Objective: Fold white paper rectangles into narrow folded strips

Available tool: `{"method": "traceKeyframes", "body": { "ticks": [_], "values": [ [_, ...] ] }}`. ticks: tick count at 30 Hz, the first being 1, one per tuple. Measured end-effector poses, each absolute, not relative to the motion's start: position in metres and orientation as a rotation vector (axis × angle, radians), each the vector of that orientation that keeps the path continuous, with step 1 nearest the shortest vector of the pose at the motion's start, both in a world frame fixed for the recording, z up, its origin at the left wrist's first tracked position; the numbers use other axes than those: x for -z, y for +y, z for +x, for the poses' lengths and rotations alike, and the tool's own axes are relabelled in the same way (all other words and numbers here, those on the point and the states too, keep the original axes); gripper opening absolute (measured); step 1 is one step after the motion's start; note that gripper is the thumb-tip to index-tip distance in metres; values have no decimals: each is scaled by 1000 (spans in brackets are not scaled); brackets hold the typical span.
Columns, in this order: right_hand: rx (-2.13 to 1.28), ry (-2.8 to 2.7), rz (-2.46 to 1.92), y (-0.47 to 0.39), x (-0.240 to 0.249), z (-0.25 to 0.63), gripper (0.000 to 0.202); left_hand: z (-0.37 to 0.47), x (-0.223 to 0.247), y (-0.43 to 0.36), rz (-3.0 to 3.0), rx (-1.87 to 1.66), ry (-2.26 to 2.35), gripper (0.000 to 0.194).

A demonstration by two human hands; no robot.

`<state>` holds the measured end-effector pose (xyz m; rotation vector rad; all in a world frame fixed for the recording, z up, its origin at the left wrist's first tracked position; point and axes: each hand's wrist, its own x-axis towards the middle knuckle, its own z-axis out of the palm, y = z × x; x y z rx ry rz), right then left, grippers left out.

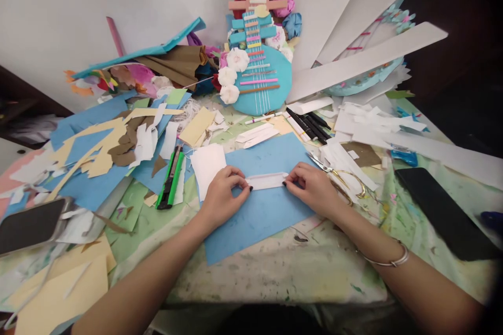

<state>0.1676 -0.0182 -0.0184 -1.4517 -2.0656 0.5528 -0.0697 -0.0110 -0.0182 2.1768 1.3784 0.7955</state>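
Observation:
A narrow folded strip of white paper [267,181] lies level above the blue sheet [251,230]. Its left end is pinched between the thumb and fingers of my left hand [226,191]. My right hand [312,187] grips the other end the same way. Beside my left hand rests a stack of white paper [208,165]. Gold-handled scissors [340,178] lie by my right wrist, partly covered by the hand. More folded white strips [257,135] sit just behind the blue sheet.
A green box cutter [171,178] lies at left among paper scraps [98,152]. Black markers [310,125] are at the back right. Phones lie at both sides, one dark [444,214] and one grey-edged [31,225]. A blue paper guitar [271,78] leans against the wall.

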Motion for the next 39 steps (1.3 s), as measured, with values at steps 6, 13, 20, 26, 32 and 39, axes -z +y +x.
{"method": "traceKeyframes", "body": {
  "ticks": [6, 13, 20, 26, 32, 39],
  "values": [
    [-480, -2064, -1501, -19, 22, 167, 10, -67, 20, -12, 2214, -797, 1387, 7],
    [-499, -2070, -1480, -22, 21, 168, 8, -66, 18, -13, 2235, -777, 1383, 8],
    [-588, -2064, -1497, -22, 15, 167, 9, -65, 17, -13, 2197, -764, 1405, 9],
    [-606, -2072, -1511, -22, 14, 167, 10, -66, 19, -13, 2156, -782, 1407, 12],
    [-530, -2060, -1550, -21, 16, 164, 8, -65, 21, -12, 2196, -779, 1424, 12],
    [-518, -1975, -1522, -24, 17, 160, 9, -64, 24, -12, 2233, -792, 1425, 12]
  ]
}}
